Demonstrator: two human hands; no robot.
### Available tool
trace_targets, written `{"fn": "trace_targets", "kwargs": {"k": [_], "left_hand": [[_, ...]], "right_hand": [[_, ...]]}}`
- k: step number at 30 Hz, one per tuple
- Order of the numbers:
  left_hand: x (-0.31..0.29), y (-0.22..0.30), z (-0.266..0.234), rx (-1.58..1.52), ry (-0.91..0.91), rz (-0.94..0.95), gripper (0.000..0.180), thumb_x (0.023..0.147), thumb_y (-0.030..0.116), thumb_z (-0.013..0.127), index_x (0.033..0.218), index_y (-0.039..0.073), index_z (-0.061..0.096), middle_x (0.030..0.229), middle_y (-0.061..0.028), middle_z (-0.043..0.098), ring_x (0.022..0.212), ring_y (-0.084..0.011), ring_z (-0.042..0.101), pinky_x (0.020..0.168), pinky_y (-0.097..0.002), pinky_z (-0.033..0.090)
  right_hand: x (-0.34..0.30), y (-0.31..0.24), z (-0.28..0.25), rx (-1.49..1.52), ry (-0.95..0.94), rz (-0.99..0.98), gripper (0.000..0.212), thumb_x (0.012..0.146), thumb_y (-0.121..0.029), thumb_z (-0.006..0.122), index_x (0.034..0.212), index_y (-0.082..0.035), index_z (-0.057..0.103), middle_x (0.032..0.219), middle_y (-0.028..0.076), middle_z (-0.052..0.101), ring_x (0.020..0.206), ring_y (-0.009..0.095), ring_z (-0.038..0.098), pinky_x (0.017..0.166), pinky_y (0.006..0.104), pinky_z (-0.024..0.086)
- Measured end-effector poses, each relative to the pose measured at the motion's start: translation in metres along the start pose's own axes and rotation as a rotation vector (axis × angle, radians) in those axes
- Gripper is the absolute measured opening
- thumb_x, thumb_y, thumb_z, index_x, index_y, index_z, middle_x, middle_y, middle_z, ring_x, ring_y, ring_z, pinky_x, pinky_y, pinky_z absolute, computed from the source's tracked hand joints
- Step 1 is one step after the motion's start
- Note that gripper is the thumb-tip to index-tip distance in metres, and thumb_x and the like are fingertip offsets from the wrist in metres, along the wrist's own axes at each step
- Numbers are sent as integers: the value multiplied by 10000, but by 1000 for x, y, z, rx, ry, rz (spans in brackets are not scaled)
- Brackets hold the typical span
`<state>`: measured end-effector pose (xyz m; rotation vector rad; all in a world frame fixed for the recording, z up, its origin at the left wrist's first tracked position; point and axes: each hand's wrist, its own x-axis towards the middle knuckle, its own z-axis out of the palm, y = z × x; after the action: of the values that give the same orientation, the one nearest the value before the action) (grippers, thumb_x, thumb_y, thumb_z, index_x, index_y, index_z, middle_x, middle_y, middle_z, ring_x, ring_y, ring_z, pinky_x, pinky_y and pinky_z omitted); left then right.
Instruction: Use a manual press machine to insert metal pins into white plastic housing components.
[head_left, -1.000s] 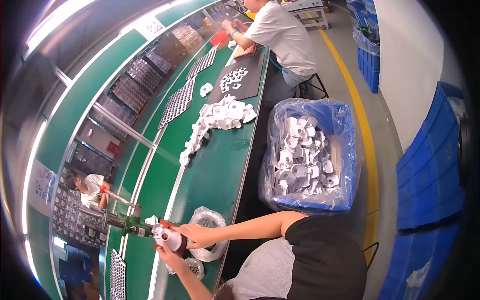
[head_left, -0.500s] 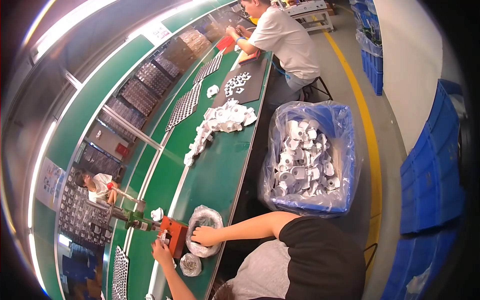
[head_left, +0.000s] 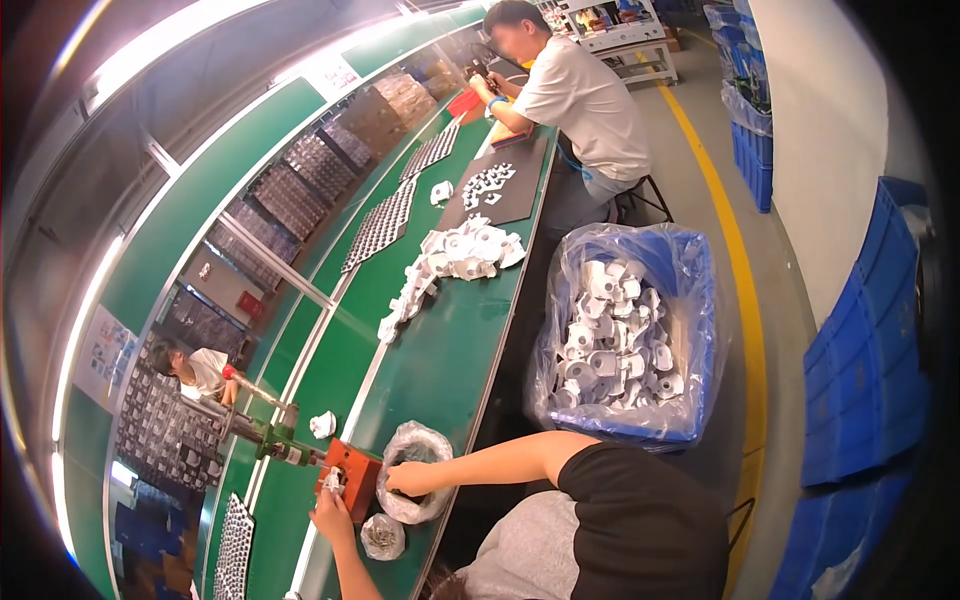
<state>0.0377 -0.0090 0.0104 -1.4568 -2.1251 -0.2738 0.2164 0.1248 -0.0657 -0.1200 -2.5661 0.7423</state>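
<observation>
My left hand [head_left: 332, 512] pinches a small whitish part [head_left: 335, 482] against the front of the orange block [head_left: 352, 480] under a green hand press [head_left: 285, 443]. My right hand [head_left: 405, 478] reaches into a round bowl lined with clear plastic [head_left: 418, 437]; its fingertips dip inside, so whether they grip anything is hidden. Beside the bowl sits a smaller plastic-lined container [head_left: 382, 537] of small metallic pieces. A white plastic housing [head_left: 323, 424] lies behind the press block.
White housings [head_left: 470, 250] are heaped along the green bench [head_left: 440, 345]. A blue crate [head_left: 690, 432] lined with plastic, full of housings, stands at my right. Trays of small parts [head_left: 380, 225] lie further off. A co-worker [head_left: 585, 105] sits at the far end.
The view has shifted slightly, moving the scene lower in the picture. My left hand stays at the orange block. My right hand's fingers have dipped deeper into the lined bowl.
</observation>
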Motion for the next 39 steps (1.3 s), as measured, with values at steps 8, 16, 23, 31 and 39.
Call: {"fn": "trace_targets", "kwargs": {"k": [8,16,23,31,39], "left_hand": [[6,1,16,-46,98,87,115,767,95,591,832,57,504,897,-99,586,861,-291,558,784,-424,391],[-7,-26,26,-150,20,-11,112,790,109,595,879,52,557,1046,-120,603,962,-308,558,830,-431,397],[-6,-34,35,-247,-11,12,135,783,92,618,896,44,562,1174,-126,578,1095,-320,530,873,-445,405],[-2,-22,23,-320,1,-30,74,859,84,552,919,47,570,1220,-117,562,1167,-309,495,1010,-462,324],[-20,-56,28,-376,-138,-70,218,813,106,594,1022,52,565,1190,-153,558,1032,-347,552,869,-454,428]], "right_hand": [[1,14,4,123,128,-18,321,698,-18,544,1010,-48,612,989,195,587,928,369,585,768,439,487],[4,21,-24,348,163,23,156,642,-17,579,788,8,629,799,187,621,755,343,610,689,404,480],[21,11,-51,556,149,139,129,729,-56,621,846,-2,625,801,135,593,760,261,614,677,347,491],[62,18,-79,389,255,37,145,755,-109,646,874,-27,660,811,122,619,737,263,621,662,335,491],[95,25,-61,422,256,107,156,761,-127,656,880,-26,660,836,112,642,755,212,617,692,303,484]]}}
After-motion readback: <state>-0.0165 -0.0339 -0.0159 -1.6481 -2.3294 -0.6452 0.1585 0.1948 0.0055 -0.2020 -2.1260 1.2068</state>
